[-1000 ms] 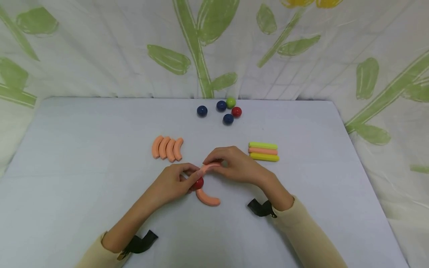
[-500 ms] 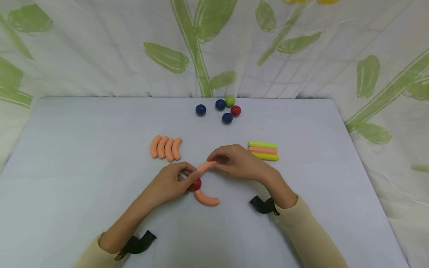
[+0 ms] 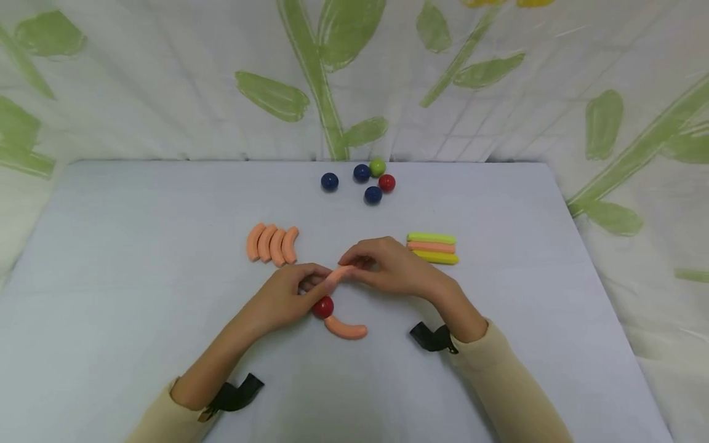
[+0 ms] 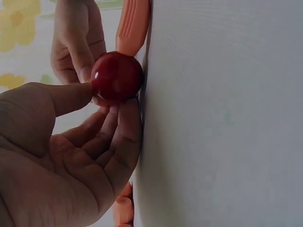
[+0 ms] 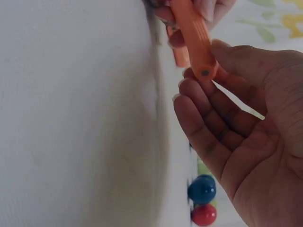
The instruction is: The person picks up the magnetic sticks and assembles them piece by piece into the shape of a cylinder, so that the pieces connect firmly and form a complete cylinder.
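Note:
Between both hands is a curved orange stick point(image 3: 339, 274), slanting up to the right. Its left end is pinched by my left hand point(image 3: 282, 298), while my right hand point(image 3: 393, 271) grips the other end between thumb and fingers. A dark dot marks the tip of the held stick point(image 5: 194, 38) in the right wrist view. Just below the left thumb sits a glossy red ball point(image 3: 324, 307). A second curved orange stick point(image 3: 347, 329) lies on the table with its left end against that ball. In the left wrist view the red ball point(image 4: 117, 78) hides the held stick.
Several curved orange sticks point(image 3: 271, 244) lie side by side, left of the hands. Yellow-green, orange and yellow straight sticks point(image 3: 432, 247) lie to the right. Toward the back are blue balls point(image 3: 329, 181), a green ball point(image 3: 378, 167) and another red ball point(image 3: 387, 183).
My left fingers have come off the red ball, which now shows more fully. The lower curved stick has shifted slightly right. Both hands still hold the upper stick.

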`<state>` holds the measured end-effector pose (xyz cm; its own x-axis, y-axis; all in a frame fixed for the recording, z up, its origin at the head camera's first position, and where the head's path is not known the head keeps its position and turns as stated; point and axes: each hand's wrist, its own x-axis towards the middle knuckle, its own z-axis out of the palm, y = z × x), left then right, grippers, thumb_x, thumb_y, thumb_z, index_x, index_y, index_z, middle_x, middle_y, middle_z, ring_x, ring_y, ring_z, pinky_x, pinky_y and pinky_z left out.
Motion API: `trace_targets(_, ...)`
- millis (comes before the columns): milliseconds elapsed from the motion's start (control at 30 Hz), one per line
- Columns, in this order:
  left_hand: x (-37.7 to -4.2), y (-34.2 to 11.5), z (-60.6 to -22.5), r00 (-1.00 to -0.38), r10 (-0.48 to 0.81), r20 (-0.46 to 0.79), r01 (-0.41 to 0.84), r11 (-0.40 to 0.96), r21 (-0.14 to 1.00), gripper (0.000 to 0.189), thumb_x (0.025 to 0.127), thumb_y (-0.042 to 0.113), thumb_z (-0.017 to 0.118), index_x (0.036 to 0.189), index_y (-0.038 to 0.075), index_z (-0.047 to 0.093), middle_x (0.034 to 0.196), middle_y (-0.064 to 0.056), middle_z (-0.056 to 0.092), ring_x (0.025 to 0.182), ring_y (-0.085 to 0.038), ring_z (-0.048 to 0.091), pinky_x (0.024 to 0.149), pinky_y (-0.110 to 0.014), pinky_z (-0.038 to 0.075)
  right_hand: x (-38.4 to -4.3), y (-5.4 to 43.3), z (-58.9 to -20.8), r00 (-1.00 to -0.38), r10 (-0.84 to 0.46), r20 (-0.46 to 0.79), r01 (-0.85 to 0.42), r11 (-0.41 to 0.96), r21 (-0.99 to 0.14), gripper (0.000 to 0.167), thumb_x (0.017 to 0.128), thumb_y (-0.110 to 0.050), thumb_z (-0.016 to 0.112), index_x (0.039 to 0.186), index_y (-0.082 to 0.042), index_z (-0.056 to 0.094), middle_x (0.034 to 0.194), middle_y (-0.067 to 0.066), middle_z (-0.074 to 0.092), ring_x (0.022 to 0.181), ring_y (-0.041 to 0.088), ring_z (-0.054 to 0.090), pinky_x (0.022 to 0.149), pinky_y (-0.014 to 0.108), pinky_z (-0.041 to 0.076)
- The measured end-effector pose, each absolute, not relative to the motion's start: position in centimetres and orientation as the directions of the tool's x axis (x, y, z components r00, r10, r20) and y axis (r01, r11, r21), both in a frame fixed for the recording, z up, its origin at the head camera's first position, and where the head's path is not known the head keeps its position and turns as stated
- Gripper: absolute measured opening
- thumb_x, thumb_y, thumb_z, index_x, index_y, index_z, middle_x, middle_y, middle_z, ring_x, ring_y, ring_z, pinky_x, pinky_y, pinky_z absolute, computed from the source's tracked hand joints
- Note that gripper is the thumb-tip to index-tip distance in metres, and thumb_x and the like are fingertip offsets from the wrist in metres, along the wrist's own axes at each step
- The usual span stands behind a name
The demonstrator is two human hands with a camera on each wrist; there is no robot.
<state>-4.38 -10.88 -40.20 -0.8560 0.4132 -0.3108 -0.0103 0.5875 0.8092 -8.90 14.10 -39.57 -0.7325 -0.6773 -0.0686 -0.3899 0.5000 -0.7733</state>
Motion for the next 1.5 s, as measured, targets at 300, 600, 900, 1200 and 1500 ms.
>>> trace_targets(300, -4.7, -11.5, -40.9, -0.809, 0.465, -0.36, -0.046, 0.561, 0.826, 0.037, 0.105, 0.04, 0.067, 0.129, 0.012, 0.073, 0.102, 0.004, 0.077, 0.097, -0.009, 0.07, 0.09, -0.032, 0.055, -9.9, 15.6, -39.2, -0.825, -0.565, -0.006, -0.373, 0.553, -0.745, 0.023, 0.103, -0.019, 0.071, 0.122, -0.008, 0.076, 0.111, 0.0, 0.078, 0.098, 0.011, 0.071, 0.094, 0.033, 0.06)
trace_targets(600, -5.2, -11.6, -40.4, -0.81, 0.475, -0.343, -0.026, 0.555, 0.832, 0.038, 0.105, 0.038, 0.066, 0.134, 0.013, 0.071, 0.105, 0.002, 0.078, 0.099, -0.011, 0.071, 0.09, -0.032, 0.057, -13.6, 15.6, -38.2, -0.891, -0.437, 0.122, -0.378, 0.566, -0.732, 0.027, 0.103, -0.013, 0.069, 0.127, -0.001, 0.071, 0.126, 0.015, 0.072, 0.117, 0.029, 0.069, 0.102, 0.044, 0.059)
trace_targets(900, -4.9, -11.9, -40.5, -0.81, 0.475, -0.343, -0.057, 0.518, 0.853, 0.039, 0.106, 0.037, 0.066, 0.137, 0.015, 0.068, 0.11, 0.001, 0.078, 0.102, -0.012, 0.072, 0.091, -0.034, 0.057, -15.5, 15.3, -38.7, -0.92, -0.387, 0.063, -0.33, 0.679, -0.655, 0.036, 0.104, -0.019, 0.069, 0.134, 0.0, 0.068, 0.139, 0.016, 0.065, 0.133, 0.033, 0.06, 0.114, 0.049, 0.048)
trace_targets(1200, -5.3, -12.9, -40.6, -0.815, 0.5, -0.294, -0.003, 0.504, 0.863, 0.039, 0.106, 0.034, 0.065, 0.138, 0.012, 0.067, 0.118, -0.002, 0.077, 0.105, -0.013, 0.073, 0.09, -0.029, 0.058, -16.1, 14.1, -39.2, -0.918, -0.391, 0.066, -0.351, 0.722, -0.596, 0.039, 0.102, -0.021, 0.069, 0.137, -0.003, 0.068, 0.151, 0.016, 0.056, 0.146, 0.033, 0.048, 0.125, 0.047, 0.038)
trace_targets(1500, -4.8, -12.3, -40.8, -0.816, 0.465, -0.343, -0.058, 0.525, 0.849, 0.039, 0.105, 0.027, 0.068, 0.14, 0.011, 0.065, 0.115, -0.002, 0.075, 0.1, -0.012, 0.071, 0.084, -0.025, 0.057, -16.4, 14.2, -40.1, -0.936, -0.352, 0.029, -0.311, 0.783, -0.539, 0.039, 0.101, -0.011, 0.069, 0.139, -0.006, 0.067, 0.152, 0.016, 0.055, 0.147, 0.034, 0.047, 0.125, 0.049, 0.038)
